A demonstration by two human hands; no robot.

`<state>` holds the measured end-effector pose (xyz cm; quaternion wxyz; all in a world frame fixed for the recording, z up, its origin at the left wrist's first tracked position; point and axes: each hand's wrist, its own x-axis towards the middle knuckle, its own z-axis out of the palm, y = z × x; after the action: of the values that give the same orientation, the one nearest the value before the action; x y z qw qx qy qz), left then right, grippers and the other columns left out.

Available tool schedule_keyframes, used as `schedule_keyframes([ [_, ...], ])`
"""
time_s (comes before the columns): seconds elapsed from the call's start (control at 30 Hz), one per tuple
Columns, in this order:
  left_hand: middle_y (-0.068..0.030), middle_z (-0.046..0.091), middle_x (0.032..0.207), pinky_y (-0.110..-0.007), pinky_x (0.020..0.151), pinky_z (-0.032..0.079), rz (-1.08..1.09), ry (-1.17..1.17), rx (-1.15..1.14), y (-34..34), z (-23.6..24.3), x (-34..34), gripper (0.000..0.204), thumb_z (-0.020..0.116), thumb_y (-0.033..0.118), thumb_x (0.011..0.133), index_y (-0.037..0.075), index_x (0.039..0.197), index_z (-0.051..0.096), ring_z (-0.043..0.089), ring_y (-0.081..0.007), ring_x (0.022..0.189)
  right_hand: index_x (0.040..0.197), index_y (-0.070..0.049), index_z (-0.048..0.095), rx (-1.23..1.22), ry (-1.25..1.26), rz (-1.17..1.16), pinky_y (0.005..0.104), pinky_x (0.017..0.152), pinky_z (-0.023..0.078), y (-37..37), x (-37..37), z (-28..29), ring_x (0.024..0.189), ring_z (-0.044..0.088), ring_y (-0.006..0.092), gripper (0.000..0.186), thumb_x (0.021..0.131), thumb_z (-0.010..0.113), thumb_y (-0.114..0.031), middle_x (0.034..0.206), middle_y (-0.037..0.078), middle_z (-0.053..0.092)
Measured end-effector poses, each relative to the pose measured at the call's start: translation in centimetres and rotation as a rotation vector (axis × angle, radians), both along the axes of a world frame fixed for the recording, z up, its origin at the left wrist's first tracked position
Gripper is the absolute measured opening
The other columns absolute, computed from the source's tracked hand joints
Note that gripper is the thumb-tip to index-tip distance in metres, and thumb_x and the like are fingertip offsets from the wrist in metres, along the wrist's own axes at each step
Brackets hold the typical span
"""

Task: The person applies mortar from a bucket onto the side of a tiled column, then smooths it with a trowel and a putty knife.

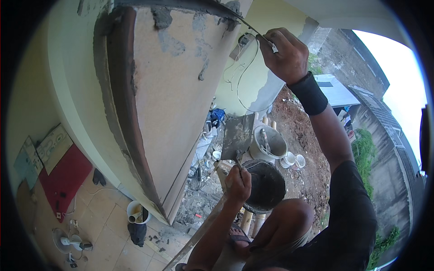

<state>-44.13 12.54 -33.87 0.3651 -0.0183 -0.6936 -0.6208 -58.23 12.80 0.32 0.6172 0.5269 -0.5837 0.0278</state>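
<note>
My right hand [285, 54] is raised at the upper right, closed round the handle of a thin-bladed trowel [251, 28] seen almost edge-on. Its tip meets the dark, mortar-smeared top edge of a large beige panel [169, 90]. Lower down, my left hand [238, 184] grips the handle of a flat, wide-bladed trowel [237, 135] whose face is coated with grey mortar. Just below and right of that blade stands a black bucket [266, 186] with dark wet mortar inside. Grey mortar patches mark the panel's upper part, and a dark brown frame [122, 90] runs down its left side.
A pale bucket [269, 143] with a mortar-caked tool in it stands behind the black one, near small white pots [294, 161]. Wooden poles [246, 222] lie under my feet. Rubble covers the ground below. Loose wires [242, 77] hang from a wall box. Left, a white bucket [138, 212] sits on tiles.
</note>
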Motion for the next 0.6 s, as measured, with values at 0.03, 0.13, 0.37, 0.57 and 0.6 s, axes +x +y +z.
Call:
schedule_keyframes([
  [0.03, -0.0218, 0.056, 0.075, -0.049, 0.062, 0.045, -0.034, 0.015, 0.009, -0.1, 0.1, 0.1, 0.019, 0.049, 0.015, 0.094, -0.001, 0.086, 0.051, 0.058, -0.0425, 0.069, 0.085, -0.006, 0.065, 0.023, -0.004, 0.016, 0.0382, 0.059, 0.052, 0.0, 0.3, 0.0, 0.066, 0.063, 0.0278, 0.016, 0.07, 0.069, -0.004, 0.079, 0.008, 0.063],
  [0.13, -0.0219, 0.056, 0.075, -0.049, 0.063, 0.045, -0.028, 0.016, -0.006, -0.1, 0.3, 0.1, 0.019, 0.049, 0.015, 0.094, -0.001, 0.086, 0.051, 0.058, -0.0424, 0.07, 0.086, -0.006, 0.065, 0.042, -0.009, 0.015, 0.038, 0.062, 0.053, -0.7, 0.7, 0.5, 0.068, 0.064, 0.0274, 0.017, 0.07, 0.07, -0.005, 0.081, 0.008, 0.064],
  [0.37, -0.0216, 0.056, 0.075, -0.049, 0.062, 0.044, 0.004, 0.032, -0.014, 0.2, 0.6, 0.2, 0.02, 0.049, 0.016, 0.095, -0.001, 0.085, 0.051, 0.058, -0.0423, 0.069, 0.083, -0.006, 0.066, 0.057, 0.074, 0.047, 0.034, 0.058, 0.052, -2.7, 0.2, 1.7, 0.066, 0.065, 0.024, 0.014, 0.073, 0.075, -0.007, 0.078, 0.006, 0.065],
  [0.57, -0.0219, 0.056, 0.074, -0.05, 0.061, 0.044, 0.01, 0.052, -0.013, 0.5, 0.9, 0.3, 0.019, 0.05, 0.016, 0.094, -0.001, 0.085, 0.051, 0.058, -0.0438, 0.069, 0.083, -0.006, 0.066, 0.073, 0.11, 0.069, 0.0338, 0.057, 0.052, -1.9, 2.4, 0.9, 0.065, 0.064, 0.0233, 0.016, 0.07, 0.076, -0.005, 0.077, 0.006, 0.065],
  [0.6, -0.0218, 0.056, 0.072, -0.05, 0.061, 0.043, 0.016, 0.06, -0.003, 0.5, 1.0, 0.3, 0.021, 0.048, 0.017, 0.094, -0.001, 0.084, 0.052, 0.057, -0.0434, 0.067, 0.082, -0.005, 0.068, 0.09, 0.125, 0.083, 0.0317, 0.056, 0.052, -1.6, 3.0, 0.9, 0.063, 0.066, 0.0223, 0.013, 0.073, 0.076, -0.002, 0.078, 0.007, 0.068],
])
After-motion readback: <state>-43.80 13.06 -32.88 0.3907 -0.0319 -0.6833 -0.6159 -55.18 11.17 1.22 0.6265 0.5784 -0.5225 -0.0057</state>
